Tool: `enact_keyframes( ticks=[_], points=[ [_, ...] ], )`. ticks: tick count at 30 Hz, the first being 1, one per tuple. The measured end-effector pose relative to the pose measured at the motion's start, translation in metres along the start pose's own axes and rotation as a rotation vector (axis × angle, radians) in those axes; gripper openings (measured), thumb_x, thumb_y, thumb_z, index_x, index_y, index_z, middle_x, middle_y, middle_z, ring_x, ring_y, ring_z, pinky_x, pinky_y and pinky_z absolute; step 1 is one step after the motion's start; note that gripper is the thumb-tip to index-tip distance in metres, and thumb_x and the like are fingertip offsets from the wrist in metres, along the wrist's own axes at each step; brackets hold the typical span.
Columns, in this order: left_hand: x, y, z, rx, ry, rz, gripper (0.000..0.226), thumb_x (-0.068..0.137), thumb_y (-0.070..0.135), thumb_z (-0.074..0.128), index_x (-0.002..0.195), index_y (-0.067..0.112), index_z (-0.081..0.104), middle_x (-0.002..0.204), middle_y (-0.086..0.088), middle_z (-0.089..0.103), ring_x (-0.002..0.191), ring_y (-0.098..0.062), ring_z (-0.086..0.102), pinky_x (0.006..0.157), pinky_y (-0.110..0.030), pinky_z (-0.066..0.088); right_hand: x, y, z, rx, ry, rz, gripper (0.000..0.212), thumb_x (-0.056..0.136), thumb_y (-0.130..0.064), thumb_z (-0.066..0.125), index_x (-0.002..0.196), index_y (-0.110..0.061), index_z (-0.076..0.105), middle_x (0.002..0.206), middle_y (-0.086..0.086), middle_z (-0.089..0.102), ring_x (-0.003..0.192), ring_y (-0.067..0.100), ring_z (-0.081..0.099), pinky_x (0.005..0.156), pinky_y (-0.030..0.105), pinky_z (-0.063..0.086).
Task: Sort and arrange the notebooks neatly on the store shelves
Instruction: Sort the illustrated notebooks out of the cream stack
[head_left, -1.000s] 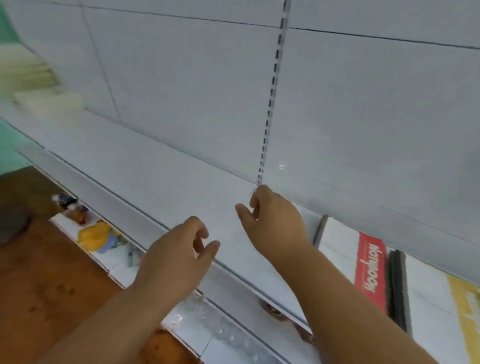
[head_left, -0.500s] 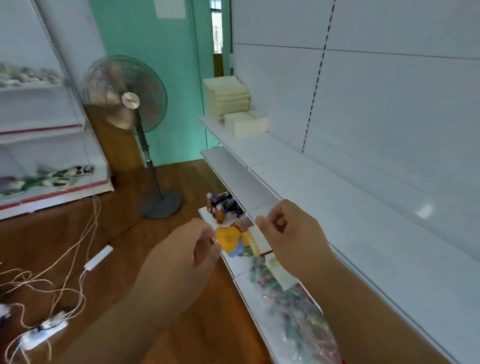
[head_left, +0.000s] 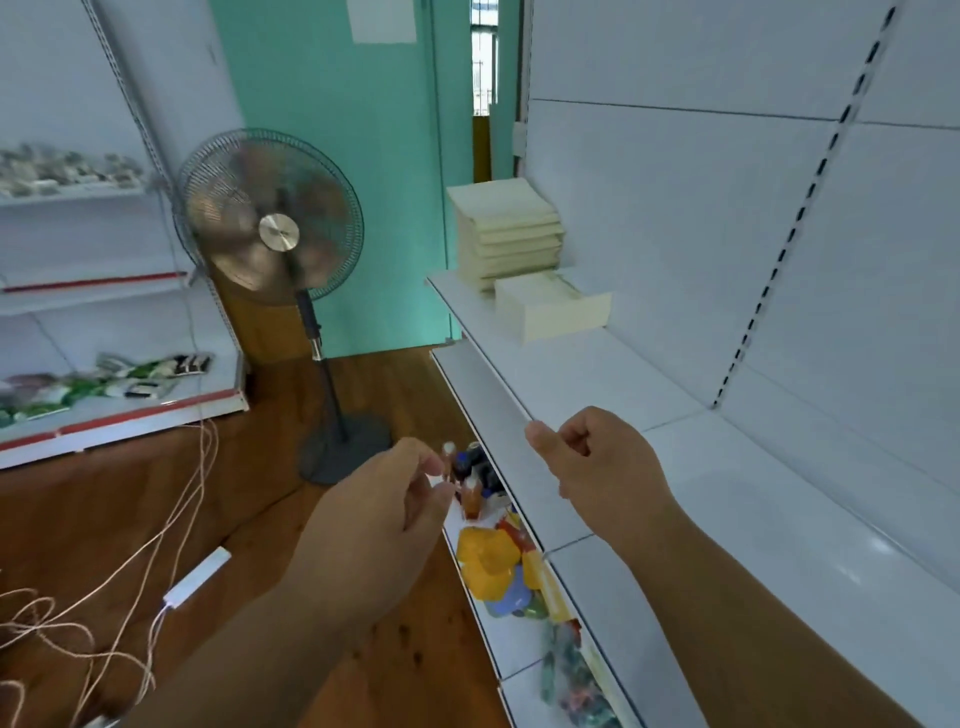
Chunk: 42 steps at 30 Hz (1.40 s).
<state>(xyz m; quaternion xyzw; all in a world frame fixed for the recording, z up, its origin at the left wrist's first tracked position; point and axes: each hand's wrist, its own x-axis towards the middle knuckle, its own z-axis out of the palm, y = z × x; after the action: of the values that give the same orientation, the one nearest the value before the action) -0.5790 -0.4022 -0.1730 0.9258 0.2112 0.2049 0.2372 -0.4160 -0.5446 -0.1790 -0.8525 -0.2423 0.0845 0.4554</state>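
Both my left hand (head_left: 384, 514) and right hand (head_left: 597, 467) are loosely curled, holding nothing. Cream notebooks (head_left: 511, 234) sit stacked upper centre on the white shelf (head_left: 597, 374). Looks like between pickups; next I'd reach up there.
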Motion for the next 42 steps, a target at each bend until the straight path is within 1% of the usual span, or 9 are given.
enact_keyframes(
  ticks=[8,16,22,25,27,31,35,38,42],
  points=[
    [0.146,-0.088,0.021,-0.020,-0.040,-0.024,0.007,0.096,0.045,0.049,0.100,0.039,0.050,0.082,0.014,0.059,0.077,-0.004,0.058,0.068,-0.026,0.054,0.160,-0.012,0.080,0.201,-0.059,0.220,0.056,0.088,-0.067,0.056,0.079,-0.012,0.059,0.081,0.012,0.070,0.064,0.018,0.060,0.065,0.033,0.051],
    [0.339,-0.129,0.017,-0.088,-0.150,0.205,0.006,0.096,0.046,0.048,0.099,0.040,0.049,0.075,0.016,0.056,0.083,0.010,0.054,0.058,-0.009,0.044,0.305,-0.009,0.087,0.415,0.223,0.513,0.068,0.081,-0.071,0.064,0.087,-0.003,0.067,0.071,0.010,0.068,0.055,0.022,0.060,0.050,0.028,0.044],
    [0.430,-0.125,0.044,-0.087,-0.194,0.341,0.012,0.095,0.049,0.047,0.103,0.040,0.048,0.083,0.022,0.057,0.074,0.003,0.057,0.064,-0.010,0.043,0.392,0.021,0.074,0.202,0.286,0.676,0.082,0.072,-0.089,0.052,0.086,-0.008,0.061,0.066,0.008,0.070,0.047,0.020,0.061,0.054,0.028,0.046],
    [0.456,-0.124,0.058,-0.109,-0.221,0.348,0.009,0.095,0.048,0.047,0.101,0.041,0.048,0.083,0.021,0.057,0.075,0.001,0.058,0.069,-0.015,0.048,0.432,0.037,0.077,-0.143,0.234,0.691,0.082,0.076,-0.090,0.044,0.083,-0.010,0.062,0.070,0.005,0.069,0.066,0.023,0.070,0.073,0.032,0.054],
    [0.471,-0.125,0.064,-0.107,-0.266,0.355,0.008,0.095,0.049,0.048,0.099,0.042,0.048,0.083,0.021,0.058,0.074,0.001,0.058,0.068,-0.016,0.048,0.440,0.048,0.080,-0.227,0.216,0.712,0.071,0.078,-0.084,0.053,0.085,-0.013,0.060,0.076,0.002,0.064,0.085,0.025,0.070,0.080,0.034,0.054],
    [0.502,-0.127,0.072,-0.128,-0.336,0.365,0.008,0.095,0.047,0.049,0.096,0.039,0.050,0.081,0.018,0.058,0.071,0.000,0.056,0.064,-0.015,0.043,0.434,0.062,0.075,-0.071,0.267,0.726,0.057,0.078,-0.065,0.071,0.105,-0.014,0.068,0.094,0.005,0.072,0.081,0.022,0.065,0.076,0.037,0.054],
    [0.532,-0.121,0.086,-0.181,-0.401,0.360,0.018,0.094,0.047,0.051,0.110,0.038,0.051,0.096,0.022,0.056,0.078,0.001,0.056,0.072,-0.018,0.046,0.415,0.042,0.075,-0.192,0.441,0.658,0.032,0.097,-0.038,0.057,0.116,-0.015,0.065,0.106,0.003,0.070,0.097,0.023,0.064,0.088,0.039,0.054],
    [0.557,-0.116,0.101,-0.388,-0.553,0.282,0.049,0.092,0.046,0.058,0.135,0.027,0.043,0.123,0.018,0.052,0.090,0.003,0.057,0.080,-0.023,0.045,0.396,-0.005,0.086,0.166,0.645,0.421,0.015,0.102,-0.028,0.054,0.109,-0.021,0.066,0.096,-0.004,0.072,0.087,0.017,0.066,0.077,0.039,0.056],
    [0.579,-0.115,0.101,-0.799,-0.655,0.149,0.017,0.095,0.027,0.060,0.111,0.033,0.060,0.099,0.010,0.070,0.081,-0.018,0.067,0.057,-0.033,0.055,0.405,-0.051,0.091,0.602,0.622,0.442,0.050,0.102,-0.055,0.040,0.099,-0.014,0.070,0.069,0.003,0.064,0.056,0.016,0.054,0.055,0.030,0.038]
  ],
)
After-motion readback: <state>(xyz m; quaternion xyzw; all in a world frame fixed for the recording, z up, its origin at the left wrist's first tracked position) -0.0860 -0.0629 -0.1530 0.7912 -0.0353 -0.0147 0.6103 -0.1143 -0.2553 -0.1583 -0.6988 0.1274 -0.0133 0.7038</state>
